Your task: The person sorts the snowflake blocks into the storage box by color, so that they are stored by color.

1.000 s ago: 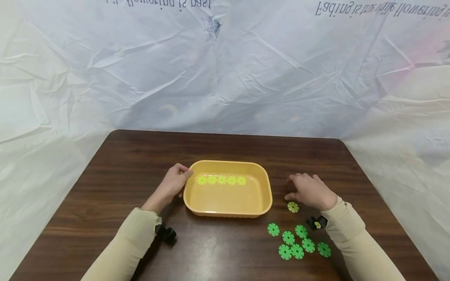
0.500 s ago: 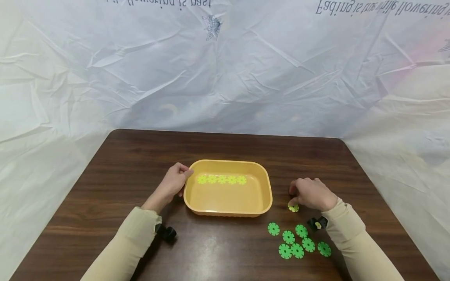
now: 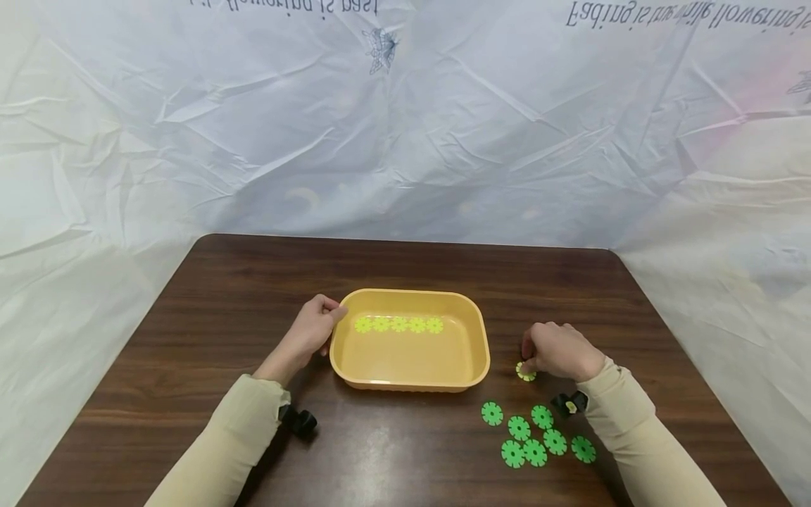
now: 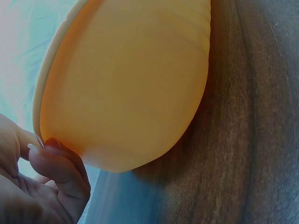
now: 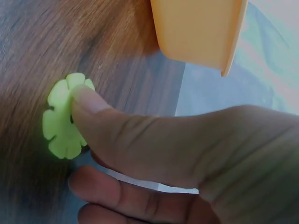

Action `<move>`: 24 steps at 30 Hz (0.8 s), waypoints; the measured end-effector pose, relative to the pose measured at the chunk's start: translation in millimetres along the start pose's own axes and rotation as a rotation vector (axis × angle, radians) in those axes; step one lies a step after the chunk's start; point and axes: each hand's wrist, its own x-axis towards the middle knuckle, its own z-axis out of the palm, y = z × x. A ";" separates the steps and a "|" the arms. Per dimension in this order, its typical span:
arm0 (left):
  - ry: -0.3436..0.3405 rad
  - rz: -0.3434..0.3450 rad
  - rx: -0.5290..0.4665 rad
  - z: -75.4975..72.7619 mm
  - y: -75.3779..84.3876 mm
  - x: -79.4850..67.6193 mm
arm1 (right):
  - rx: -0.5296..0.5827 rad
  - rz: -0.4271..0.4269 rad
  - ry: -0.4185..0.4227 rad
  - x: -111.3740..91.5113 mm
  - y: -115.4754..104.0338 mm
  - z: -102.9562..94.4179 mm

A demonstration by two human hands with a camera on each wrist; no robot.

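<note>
My left hand pinches the left rim of a yellow plastic basin; the left wrist view shows the thumb and curled fingers at the rim of the basin. Inside the basin lies a row of several yellow notched discs. To the basin's right, my right hand pinches one more yellow notched disc. In the right wrist view the thumb covers part of this disc, and the finger behind it is hidden.
Several green notched discs lie on the dark wooden table, nearer the body than the right hand. A pale, wrinkled printed sheet hangs behind the table. Black devices are worn at both wrists.
My right hand has come down and toward the body onto the yellow disc, and its thumb now grips it. The left hand and the basin have stayed in place.
</note>
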 end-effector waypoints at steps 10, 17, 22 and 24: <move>0.004 -0.015 0.005 0.5 -0.9 0.9 | -0.005 0.027 -0.031 1.2 -1.4 0.5; -0.001 -0.018 0.004 0.5 -0.5 0.6 | -0.036 0.033 -0.023 1.5 -2.8 0.7; 0.002 -0.016 0.005 0.4 0.5 -0.2 | 0.008 0.037 -0.041 1.0 -1.5 0.2; 0.003 -0.016 0.007 0.3 0.6 -0.5 | 0.029 0.043 -0.050 0.8 -1.1 0.2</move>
